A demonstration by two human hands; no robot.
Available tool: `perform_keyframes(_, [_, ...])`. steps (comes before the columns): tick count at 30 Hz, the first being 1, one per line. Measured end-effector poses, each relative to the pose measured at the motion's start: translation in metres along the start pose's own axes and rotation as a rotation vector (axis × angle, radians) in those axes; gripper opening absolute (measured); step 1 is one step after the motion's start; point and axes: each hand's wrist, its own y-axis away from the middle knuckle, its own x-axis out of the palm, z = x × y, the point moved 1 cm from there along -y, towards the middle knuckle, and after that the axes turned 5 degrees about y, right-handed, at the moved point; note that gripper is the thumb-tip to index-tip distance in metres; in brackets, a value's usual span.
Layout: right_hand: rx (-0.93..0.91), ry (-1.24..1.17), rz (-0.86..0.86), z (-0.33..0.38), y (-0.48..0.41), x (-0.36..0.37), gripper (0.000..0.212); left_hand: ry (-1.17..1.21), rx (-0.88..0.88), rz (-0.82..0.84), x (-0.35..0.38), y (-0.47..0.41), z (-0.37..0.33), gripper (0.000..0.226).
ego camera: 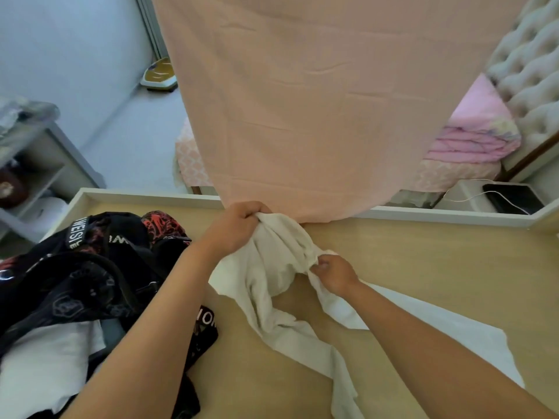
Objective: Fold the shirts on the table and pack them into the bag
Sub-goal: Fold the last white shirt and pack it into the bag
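- On the desk (429, 267), mid-way along, head view: crumpled white shirt (273, 261), bunched top gripped in the left hand (239, 228), a fold pinched by the right hand (334, 273).
- Probably best to find both shoulders first, then shake the cloth out.
- Lay flat on the bare wood at right, sleeves untwisted.
- Keep clear of the black printed shirts (90, 282) heaped at left.
- Cannot tell where the bag lies.

The white shirt (281, 285) is soft, matt, crumpled cloth; the table (423, 261) looks like smooth pale wood, possibly laminate; the pink sheet (317, 101) is thin matt fabric.
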Motion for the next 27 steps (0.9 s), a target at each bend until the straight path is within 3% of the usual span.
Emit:
perform_keyframes(1, [-0.024, -0.09, -0.017, 0.006, -0.003, 0.0, 0.025, -0.022, 0.03, -0.04, -0.004, 0.0, -0.006, 0.044])
perform_keyframes(3, [-0.005, -0.282, -0.128, 0.022, -0.005, -0.01, 0.026, -0.193, 0.159, -0.24, -0.017, 0.0, -0.012, 0.043])
perform_keyframes(6, [0.04, -0.485, -0.49, 0.039, -0.009, -0.037, 0.021, -0.509, 0.366, -0.513, -0.036, 0.003, -0.002, 0.043])
perform_keyframes(8, [-0.094, -0.359, -0.684, 0.041, -0.005, -0.058, 0.016, -0.568, 0.36, -0.507, -0.039, 0.01, 0.006, 0.043])
perform_keyframes(10, [-0.329, -0.085, -0.738, 0.028, 0.0, -0.066, 0.011, -0.632, 0.142, -0.306, -0.027, 0.018, 0.012, 0.045])
perform_keyframes(12, [-0.481, 0.201, -0.623, 0.001, 0.007, -0.055, 0.018, -0.806, -0.242, 0.145, -0.006, 0.024, 0.042, 0.045])
perform_keyframes(13, [-0.5, 0.299, -0.486, -0.013, 0.011, -0.045, 0.023, -0.829, -0.413, 0.375, 0.004, 0.03, 0.061, 0.039])
perform_keyframes(15, [-0.347, 0.384, 0.002, -0.035, 0.025, -0.024, 0.029, -0.7, -0.723, 0.631, 0.024, 0.043, 0.099, 0.038])
perform_keyframes(16, [-0.207, 0.381, 0.268, -0.044, 0.032, -0.011, 0.027, -0.573, -0.822, 0.634, 0.035, 0.049, 0.113, 0.042])
perform_keyframes(17, [-0.093, 0.379, 0.455, -0.052, 0.037, -0.001, 0.027, -0.502, -0.814, 0.614, 0.044, 0.052, 0.121, 0.038])
perform_keyframes(18, [-0.04, 0.39, 0.513, -0.057, 0.041, 0.008, 0.03, -0.489, -0.712, 0.556, 0.052, 0.053, 0.126, 0.033])
perform_keyframes(19, [-0.045, 0.407, 0.465, -0.06, 0.043, 0.015, 0.03, -0.548, -0.578, 0.419, 0.058, 0.051, 0.132, 0.029])
perform_keyframes(21, [-0.122, 0.397, 0.128, -0.058, 0.044, 0.022, 0.022, -0.664, -0.316, 0.028, 0.064, 0.05, 0.142, 0.033])
perform_keyframes(23, [-0.192, 0.434, -0.162, -0.051, 0.041, 0.028, 0.023, -0.761, -0.24, -0.188, 0.063, 0.047, 0.157, 0.05])
perform_keyframes(25, [-0.026, 0.391, -0.137, -0.046, 0.034, 0.029, 0.064, -0.768, -0.425, -0.191, 0.056, 0.049, 0.169, 0.069])
perform_keyframes(27, [0.187, 0.286, 0.018, -0.05, 0.026, 0.034, 0.088, -0.715, -0.552, -0.136, 0.049, 0.051, 0.177, 0.06])
